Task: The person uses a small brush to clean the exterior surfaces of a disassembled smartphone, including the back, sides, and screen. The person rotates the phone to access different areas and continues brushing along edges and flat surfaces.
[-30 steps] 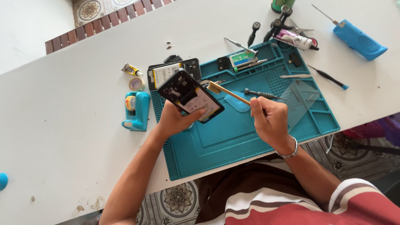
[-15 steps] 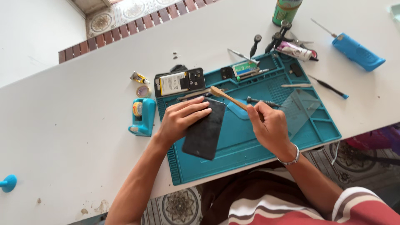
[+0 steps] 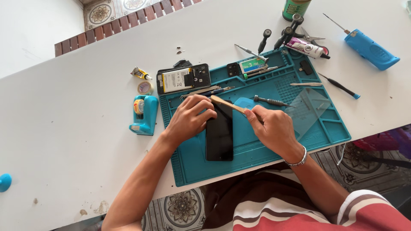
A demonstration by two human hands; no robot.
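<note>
The phone is a glossy black slab lying flat on the teal mat. My left hand presses its top edge; my right hand clamps a wooden stick. The mat lies on a white surface above patterned floor tiles.

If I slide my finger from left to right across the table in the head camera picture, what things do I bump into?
Blue knob at the table edge → teal tape dispenser → left hand → black phone → right hand holding a wooden stick → clear plastic sheet → blue electric screwdriver.
</note>
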